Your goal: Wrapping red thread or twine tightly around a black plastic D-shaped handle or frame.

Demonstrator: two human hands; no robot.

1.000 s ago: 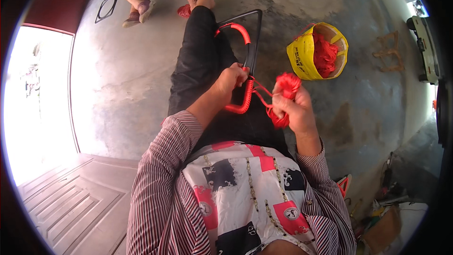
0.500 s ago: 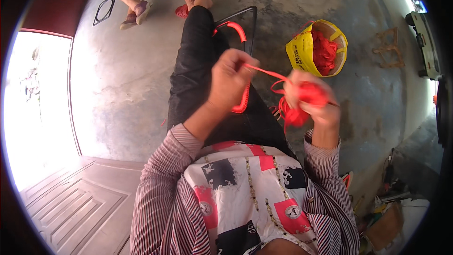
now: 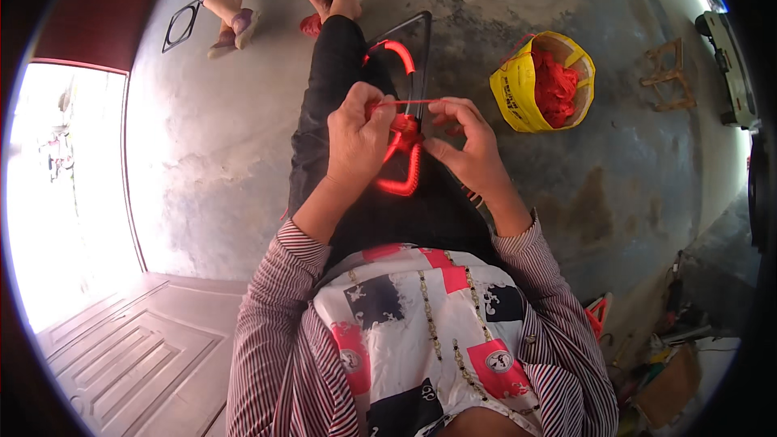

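A thin red cord (image 3: 411,102) stretches level between my hands. My left hand (image 3: 356,136) is closed, pinching one end of the stretch between thumb and fingers. At my right hand (image 3: 473,146) the cord meets the bent fingertips, while the thumb stands apart lower down. Beneath the cord, a black frame (image 3: 426,36) rests on my dark-trousered legs. Its curved inner bar has a red wrapping (image 3: 402,188) along part of its length. A red bundle of cord (image 3: 407,128) shows between my hands, against the frame; what supports it is unclear.
A yellow bag (image 3: 516,95) of red material (image 3: 555,89) stands on the floor to the right. Beyond it is a small wooden stool (image 3: 668,77). Another black frame (image 3: 180,27) lies at far left, near another person's shoes (image 3: 243,24). Assorted items crowd the lower right.
My right hand has moved left, closer to my left hand. The red bundle, earlier in my right hand, now shows by the frame. My left hand has shifted slightly left and down.
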